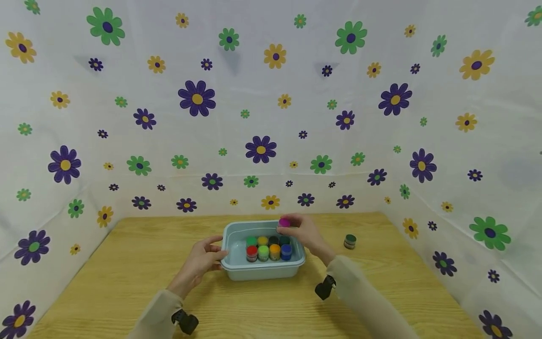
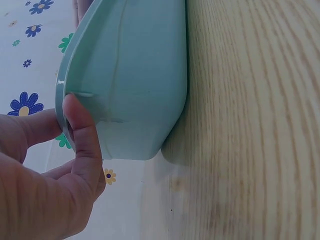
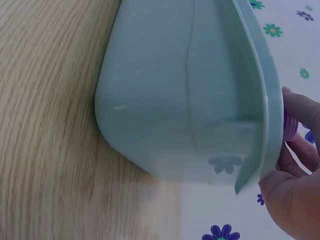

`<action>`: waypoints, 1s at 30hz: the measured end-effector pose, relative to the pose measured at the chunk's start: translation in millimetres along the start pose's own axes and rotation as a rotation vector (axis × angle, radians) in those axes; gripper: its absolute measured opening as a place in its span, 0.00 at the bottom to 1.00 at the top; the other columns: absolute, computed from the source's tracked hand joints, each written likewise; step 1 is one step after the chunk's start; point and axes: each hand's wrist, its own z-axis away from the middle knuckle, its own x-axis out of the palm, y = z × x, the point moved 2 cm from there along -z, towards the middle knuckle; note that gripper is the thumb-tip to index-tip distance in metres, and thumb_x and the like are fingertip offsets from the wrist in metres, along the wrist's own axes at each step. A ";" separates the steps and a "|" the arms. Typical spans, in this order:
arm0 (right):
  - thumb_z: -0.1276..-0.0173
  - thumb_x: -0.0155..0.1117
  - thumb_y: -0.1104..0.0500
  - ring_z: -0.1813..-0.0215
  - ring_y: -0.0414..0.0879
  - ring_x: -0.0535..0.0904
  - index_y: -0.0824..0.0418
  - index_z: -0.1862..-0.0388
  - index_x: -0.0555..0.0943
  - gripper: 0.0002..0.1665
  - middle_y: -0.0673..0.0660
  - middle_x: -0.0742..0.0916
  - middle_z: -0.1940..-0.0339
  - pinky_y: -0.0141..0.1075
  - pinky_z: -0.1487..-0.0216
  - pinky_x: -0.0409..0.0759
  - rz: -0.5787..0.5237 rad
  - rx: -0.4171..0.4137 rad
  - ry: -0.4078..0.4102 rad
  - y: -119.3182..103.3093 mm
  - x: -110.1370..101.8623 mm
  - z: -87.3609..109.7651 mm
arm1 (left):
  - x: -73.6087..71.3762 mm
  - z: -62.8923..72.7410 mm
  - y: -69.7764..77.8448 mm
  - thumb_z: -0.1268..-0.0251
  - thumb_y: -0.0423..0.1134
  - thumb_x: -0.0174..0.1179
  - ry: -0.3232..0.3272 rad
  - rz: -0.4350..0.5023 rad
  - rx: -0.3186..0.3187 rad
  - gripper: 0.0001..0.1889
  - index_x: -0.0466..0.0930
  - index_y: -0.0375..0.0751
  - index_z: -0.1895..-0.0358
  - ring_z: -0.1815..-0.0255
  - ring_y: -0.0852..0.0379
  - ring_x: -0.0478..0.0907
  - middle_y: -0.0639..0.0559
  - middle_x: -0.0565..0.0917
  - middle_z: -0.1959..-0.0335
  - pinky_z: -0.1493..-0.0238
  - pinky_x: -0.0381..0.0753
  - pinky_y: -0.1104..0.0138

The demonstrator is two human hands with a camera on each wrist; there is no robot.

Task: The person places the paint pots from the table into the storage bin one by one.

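A pale blue plastic tub (image 1: pixel 262 273) stands on the table with two rows of small paint jars inside. The front row shows a red jar (image 1: pixel 251 253), a light green jar (image 1: pixel 263 253), an orange jar (image 1: pixel 274 252) and a blue jar (image 1: pixel 286 252); green, yellow and darker lids show behind them. At the tub's left end my left hand (image 1: pixel 202 259) pinches the rim, as the left wrist view shows. My right hand (image 1: pixel 306 231) holds a magenta jar (image 1: pixel 283 222) between thumb and fingers, over the tub's back right corner. The right wrist view shows only its edge.
A dark green-lidded jar (image 1: pixel 349 241) stands by itself on the wooden table (image 1: pixel 169 240), right of the tub. White cloth with flower prints (image 1: pixel 237 197) encloses the table at the back and both sides. Each sleeve carries a black wrist camera (image 1: pixel 186 322).
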 end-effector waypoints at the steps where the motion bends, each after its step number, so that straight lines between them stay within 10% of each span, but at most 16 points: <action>1: 0.40 0.74 0.52 0.49 0.46 0.80 0.56 0.42 0.81 0.27 0.53 0.86 0.49 0.43 0.41 0.81 0.005 -0.008 -0.014 -1.9 2.2 -0.8 | 0.0 -0.1 0.8 0.36 0.29 0.63 0.001 0.000 0.000 0.29 0.69 0.39 0.32 0.68 0.53 0.80 0.41 0.77 0.56 0.67 0.86 0.63; 30: 0.39 0.73 0.54 0.56 0.42 0.81 0.60 0.47 0.82 0.22 0.50 0.87 0.55 0.38 0.49 0.82 0.178 -0.104 -0.311 -21.3 74.5 -15.7 | -0.8 1.5 2.8 0.36 0.30 0.63 -0.010 -0.014 0.002 0.29 0.67 0.36 0.31 0.68 0.54 0.78 0.41 0.76 0.56 0.68 0.86 0.61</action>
